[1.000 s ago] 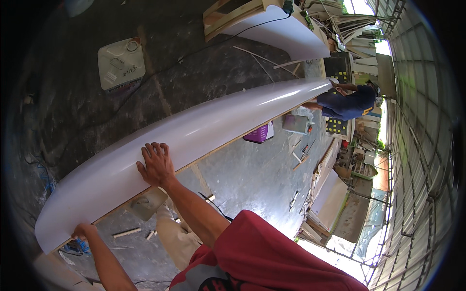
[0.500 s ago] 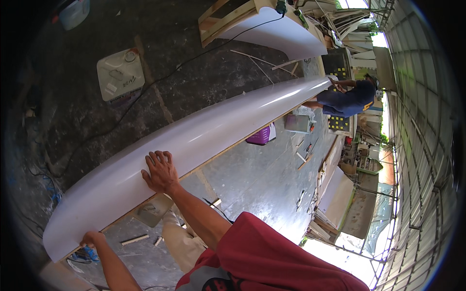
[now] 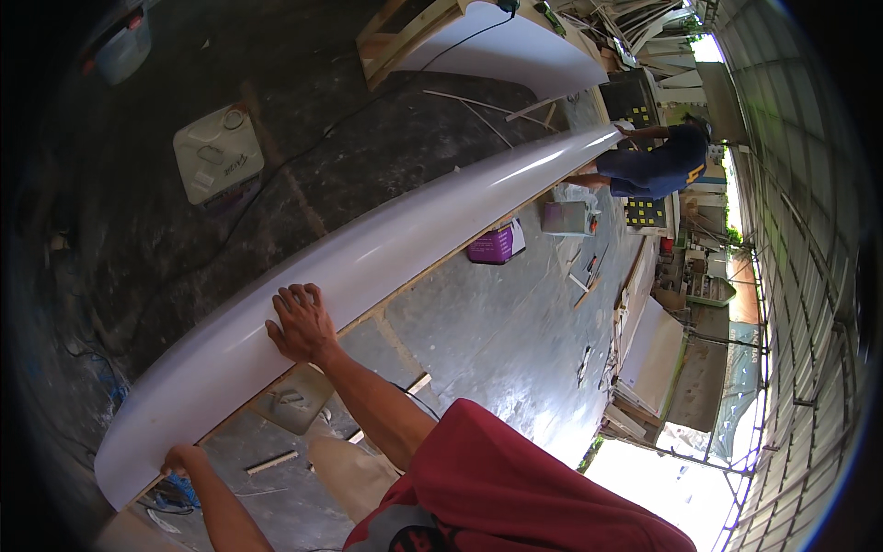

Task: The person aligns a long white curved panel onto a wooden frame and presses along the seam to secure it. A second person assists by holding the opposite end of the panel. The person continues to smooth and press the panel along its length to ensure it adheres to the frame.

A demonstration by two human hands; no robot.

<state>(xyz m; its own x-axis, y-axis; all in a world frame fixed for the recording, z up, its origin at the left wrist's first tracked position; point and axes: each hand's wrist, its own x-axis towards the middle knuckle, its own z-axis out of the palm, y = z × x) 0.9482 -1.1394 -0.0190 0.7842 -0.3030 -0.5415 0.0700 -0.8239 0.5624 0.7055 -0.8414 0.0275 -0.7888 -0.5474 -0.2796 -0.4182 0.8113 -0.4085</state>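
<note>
A long, glossy white curved panel [image 3: 368, 250] with a thin wooden strip along its near edge stretches from the lower left toward the upper right. My left hand [image 3: 187, 459] grips that edge close to the panel's near end, its fingers partly hidden. Higher up, my right hand [image 3: 303, 326] rests on the white surface with fingers spread and a little bent. At the far end another person [image 3: 660, 164] in dark blue clothes leans over with hands at the panel.
A pale square container [image 3: 219, 152] and a cable lie on the dark floor beyond the panel. On the near side stand a purple-and-white box [image 3: 497, 243] and a pale jug [image 3: 296, 397]. A second white curved piece on a wooden frame [image 3: 501, 53] stands at the top.
The panel's near end appears slightly farther right and lower, while its far end appears higher, as the whole view shifts. Both my hands keep their places on it.
</note>
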